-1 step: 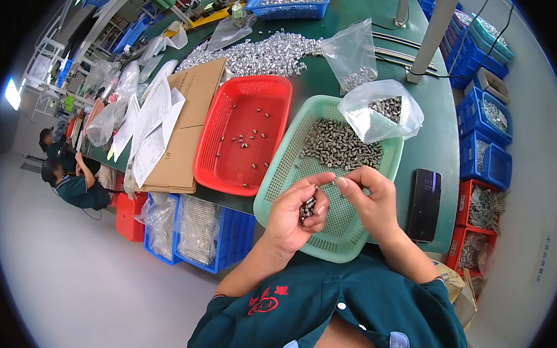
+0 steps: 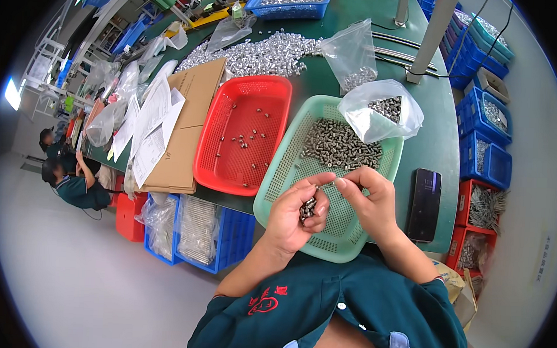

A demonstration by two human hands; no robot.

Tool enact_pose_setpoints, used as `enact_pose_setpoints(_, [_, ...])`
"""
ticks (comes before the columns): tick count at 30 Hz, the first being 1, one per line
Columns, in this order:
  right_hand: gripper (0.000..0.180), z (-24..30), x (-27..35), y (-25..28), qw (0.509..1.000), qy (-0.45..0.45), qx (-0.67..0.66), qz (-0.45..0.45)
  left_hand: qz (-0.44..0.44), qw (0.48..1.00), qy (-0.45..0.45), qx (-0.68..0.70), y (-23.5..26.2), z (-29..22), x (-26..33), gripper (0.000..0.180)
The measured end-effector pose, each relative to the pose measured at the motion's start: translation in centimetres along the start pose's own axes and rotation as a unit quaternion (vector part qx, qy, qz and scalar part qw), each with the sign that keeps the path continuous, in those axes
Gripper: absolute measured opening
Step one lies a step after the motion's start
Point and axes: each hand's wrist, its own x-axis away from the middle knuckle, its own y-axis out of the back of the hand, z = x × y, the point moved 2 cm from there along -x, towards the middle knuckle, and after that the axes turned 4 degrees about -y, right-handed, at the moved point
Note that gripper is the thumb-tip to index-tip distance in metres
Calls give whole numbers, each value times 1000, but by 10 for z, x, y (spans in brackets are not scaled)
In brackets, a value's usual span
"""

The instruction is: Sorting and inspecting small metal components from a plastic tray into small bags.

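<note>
Over the near part of the pale green basket [image 2: 264,195], my left hand [image 2: 284,223] is curled around several small dark metal fittings [image 2: 307,211]. Its index finger stretches toward my right hand [image 2: 376,204], whose thumb and index finger pinch close to that fingertip. A tiny shiny bit shows between the fingertips, too small to name. Farther back in the basket lies a heap of the same metal fittings [image 2: 342,144]. An opened clear plastic bag [image 2: 363,123] with more fittings rests on the basket's far right corner.
A red basket [image 2: 207,164] with a few scattered fittings stands left of the green one, beside cardboard [image 2: 183,139] and papers [image 2: 153,134]. A phone [image 2: 425,205] lies at right. Behind are a pile of silvery parts [image 2: 252,56], another bag [image 2: 352,53] and a metal post [image 2: 430,41].
</note>
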Motion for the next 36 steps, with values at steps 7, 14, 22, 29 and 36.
enact_pose_setpoints(7, [9, 7, 0, -1, 990, 119, 80, 2, -3, 1000, 5, -6, -1, 0, 0, 36])
enact_pose_setpoints(14, [18, 4, -7, 8, 994, -51, -13, 95, -14, 994, 2, -107, -10, -4, 3, 43])
enact_pose_setpoints(22, [24, 1, 3, 0, 995, -54, 10, 80, -32, 994, 3, -109, -10, -5, 5, 45])
enact_pose_setpoints(29, [26, -4, -1, 3, 983, -119, -115, 81, -63, 988, 19, -138, -4, -6, 6, 18])
enact_pose_setpoints(36, [15, 11, -10, 10, 991, 89, 55, 78, -80, 983, 24, -164, -5, -4, 6, 23])
